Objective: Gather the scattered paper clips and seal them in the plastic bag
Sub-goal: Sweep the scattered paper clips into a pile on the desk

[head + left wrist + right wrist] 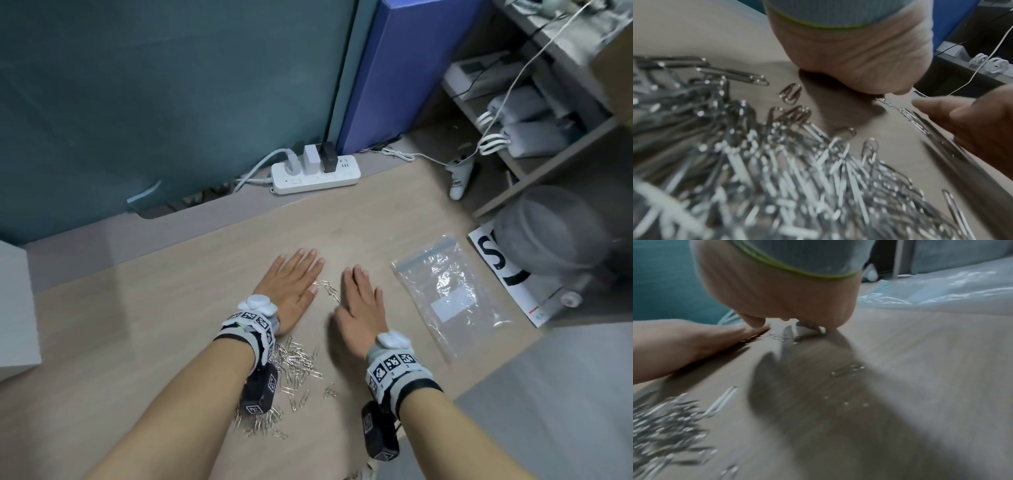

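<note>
Silver paper clips lie on the wooden desk [171,325]. A dense pile [294,359] [777,170] [663,421] sits under my left wrist, and a few clips [329,287] lie between my two hands. My left hand [291,284] lies flat, palm down, with fingers straight. My right hand [359,305] is also flat on the desk, fingers straight, its thumb side toward the small group of clips. Neither hand holds anything. The clear zip plastic bag [448,294] [941,288] lies flat and empty to the right of my right hand.
A white power strip [315,174] with plugs sits at the desk's back edge by a teal wall. A white box [17,305] stands at the left. A grey rounded object [544,233] on a printed sheet sits at the right, with shelving behind.
</note>
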Tool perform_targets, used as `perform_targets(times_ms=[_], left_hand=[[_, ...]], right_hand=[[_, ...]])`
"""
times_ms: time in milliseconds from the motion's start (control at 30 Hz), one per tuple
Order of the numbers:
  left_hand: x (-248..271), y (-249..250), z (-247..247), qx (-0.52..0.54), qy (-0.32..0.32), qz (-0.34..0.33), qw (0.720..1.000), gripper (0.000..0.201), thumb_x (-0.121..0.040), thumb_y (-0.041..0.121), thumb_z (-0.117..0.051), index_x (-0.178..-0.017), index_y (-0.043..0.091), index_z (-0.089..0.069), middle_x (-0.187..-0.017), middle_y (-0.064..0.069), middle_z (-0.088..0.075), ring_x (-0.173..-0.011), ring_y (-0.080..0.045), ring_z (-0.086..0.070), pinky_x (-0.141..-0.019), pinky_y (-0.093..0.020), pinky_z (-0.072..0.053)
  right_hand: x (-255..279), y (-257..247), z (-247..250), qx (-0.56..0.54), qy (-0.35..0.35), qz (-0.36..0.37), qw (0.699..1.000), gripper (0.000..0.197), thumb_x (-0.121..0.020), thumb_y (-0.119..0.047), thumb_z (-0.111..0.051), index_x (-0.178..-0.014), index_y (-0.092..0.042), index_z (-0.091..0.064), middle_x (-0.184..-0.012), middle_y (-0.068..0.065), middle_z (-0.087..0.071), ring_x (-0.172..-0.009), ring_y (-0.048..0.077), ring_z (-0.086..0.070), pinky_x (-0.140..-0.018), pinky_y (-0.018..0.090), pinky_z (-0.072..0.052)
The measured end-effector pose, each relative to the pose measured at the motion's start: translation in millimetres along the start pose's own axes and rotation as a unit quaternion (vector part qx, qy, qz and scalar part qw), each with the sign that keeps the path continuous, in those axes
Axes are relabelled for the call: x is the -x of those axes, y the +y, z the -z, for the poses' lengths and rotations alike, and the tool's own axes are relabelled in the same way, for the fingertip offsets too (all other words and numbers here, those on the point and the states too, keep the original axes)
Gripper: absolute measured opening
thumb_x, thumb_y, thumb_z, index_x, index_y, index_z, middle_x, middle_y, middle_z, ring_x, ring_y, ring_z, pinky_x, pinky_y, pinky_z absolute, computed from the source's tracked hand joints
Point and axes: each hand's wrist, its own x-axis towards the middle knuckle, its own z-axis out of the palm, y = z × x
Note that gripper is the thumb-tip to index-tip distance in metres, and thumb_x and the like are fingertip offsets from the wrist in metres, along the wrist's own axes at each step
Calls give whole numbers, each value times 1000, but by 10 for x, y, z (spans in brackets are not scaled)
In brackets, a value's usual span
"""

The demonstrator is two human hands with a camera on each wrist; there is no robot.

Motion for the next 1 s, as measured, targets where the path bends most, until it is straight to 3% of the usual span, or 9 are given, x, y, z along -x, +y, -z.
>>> perform_targets(times_ms=[167, 300, 467, 633, 767, 833, 933, 1000], left_hand=[[91, 23, -32, 12, -12, -13, 1000, 57, -108, 45, -10, -162, 31, 5, -169, 11, 13, -155, -12, 18, -125, -37, 11], [276, 122, -99, 29, -9, -6, 1000, 57, -109, 43, -11, -162, 28, 4, -170, 10, 11, -154, -9, 20, -126, -37, 9], [606, 232, -169, 85, -7, 34, 996, 57, -110, 41, -16, -163, 27, 2, -169, 13, 11, -152, -3, 21, -127, -36, 6], [1022, 356, -266, 82, -15, 89, 993, 59, -109, 46, -15, -162, 29, 3, -168, 14, 13, -153, -4, 19, -128, -41, 0], [1226, 763, -329, 4, 44, 136, 990, 70, -105, 53, -26, -163, 22, -3, -169, 5, 8, -157, -12, 6, -128, -41, -1], [1174, 1078, -443, -24, 40, 65, 997, 72, -104, 52, -28, -163, 21, 0, -170, 3, 8, -157, -16, 7, -128, -42, -2], [1029, 1484, -630, -64, -12, -62, 996, 68, -106, 48, -25, -163, 22, 0, -171, 0, 4, -157, -19, 6, -128, -42, 1], [980, 1600, -693, -82, -14, -62, 995, 65, -107, 47, -20, -163, 20, -1, -171, -1, 2, -157, -19, 6, -128, -42, 0]], right_hand=[[15, -15, -92, 42, -27, -3, 999, 87, -96, -29, -40, -164, -20, 13, -169, -3, 26, -154, 13, 28, -122, 40, 22], [199, -231, -261, 62, -44, 44, 996, 85, -98, -29, -37, -163, -18, 15, -169, -2, 27, -154, 13, 29, -122, 40, 22], [388, -357, -435, 45, -56, 92, 993, 72, -106, -30, -27, -163, -17, 16, -169, -4, 26, -154, 12, 28, -126, 40, 18], [614, -285, -362, 20, -105, 141, 984, 78, -102, -23, -37, -164, -19, 10, -167, -9, 23, -154, 7, 25, -128, 40, 12], [725, 195, -180, -21, -11, 52, 998, 79, -93, -22, -37, -166, -17, -7, -174, -1, 6, -159, 13, 11, -127, 36, 10], [795, 506, -93, -47, 24, 17, 998, 81, -87, -25, -32, -165, -14, -16, -174, 1, -5, -160, 16, 0, -127, 32, 5], [905, 826, -6, -31, 15, 40, 999, 73, -93, -20, -33, -165, -14, -18, -174, 1, -11, -160, 17, -5, -129, 33, -2], [970, 910, 27, -28, -1, 53, 998, 72, -94, -19, -31, -165, -16, -16, -174, 0, -8, -160, 16, -3, -129, 35, -2]])
